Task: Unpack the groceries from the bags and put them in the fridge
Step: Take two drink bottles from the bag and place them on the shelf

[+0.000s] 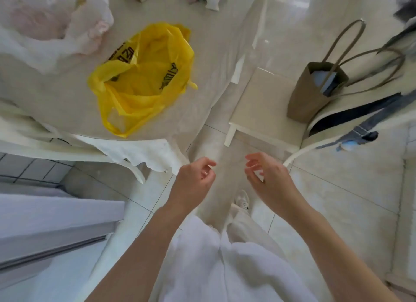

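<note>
Standing at the table's edge, both hands empty: left hand point(195, 177) and right hand point(265, 173) hang in front of the body over the floor, fingers loosely curled, holding nothing, apart from each other and from every bag. Task items: yellow plastic bag point(144, 81) lies on the table point(202, 54), mouth gaping toward the camera, sides slumped; it looks flat and possibly emptied, though a fold hides the bottom, so contents cannot be confirmed. White plastic bag point(49, 24) sits further left on the same table, bulging, something pinkish showing through the film; likely still loaded. Brown paper tote point(315, 92) stands on a low stool point(258, 103) to the right, with what may be a box or booklet inside; probably not groceries. No fridge can be made out for certain; the pale panels at lower left may be part of it. Judgement: step in hand is reaching for the next item. Advice: go to the white bag first; spread its mouth with one hand and lift contents with the other, supporting soft packs from below. Check the yellow bag by pressing it flat before discarding. Risk: thin film may snag or drag the tablecloth point(139, 153) overhanging the edge.
</note>
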A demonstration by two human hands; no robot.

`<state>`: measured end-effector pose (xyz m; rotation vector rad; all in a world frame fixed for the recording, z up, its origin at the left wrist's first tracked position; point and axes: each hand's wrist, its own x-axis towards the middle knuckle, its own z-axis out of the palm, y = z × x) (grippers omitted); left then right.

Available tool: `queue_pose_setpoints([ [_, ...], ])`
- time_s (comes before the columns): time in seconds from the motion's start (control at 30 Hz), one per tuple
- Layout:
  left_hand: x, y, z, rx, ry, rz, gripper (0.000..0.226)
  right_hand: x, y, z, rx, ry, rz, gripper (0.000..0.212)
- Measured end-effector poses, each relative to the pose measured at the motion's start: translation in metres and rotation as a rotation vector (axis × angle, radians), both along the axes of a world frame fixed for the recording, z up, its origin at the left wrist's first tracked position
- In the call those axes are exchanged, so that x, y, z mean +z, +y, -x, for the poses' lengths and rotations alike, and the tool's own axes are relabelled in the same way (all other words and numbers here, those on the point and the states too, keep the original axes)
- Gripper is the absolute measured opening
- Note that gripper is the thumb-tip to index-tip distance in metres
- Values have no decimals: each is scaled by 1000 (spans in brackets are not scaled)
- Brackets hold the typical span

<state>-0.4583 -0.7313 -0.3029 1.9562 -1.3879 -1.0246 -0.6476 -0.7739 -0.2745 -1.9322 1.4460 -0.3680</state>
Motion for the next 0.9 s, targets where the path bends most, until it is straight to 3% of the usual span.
queue_pose_setpoints([
  [0.5,1,-159,11,502,-22,-63,19,-11,-253,-28,562,94,-43,28],
  [0.9,4,-236,-135,772,-159,20,17,-9,-376,-194,793,-3,84,23],
])
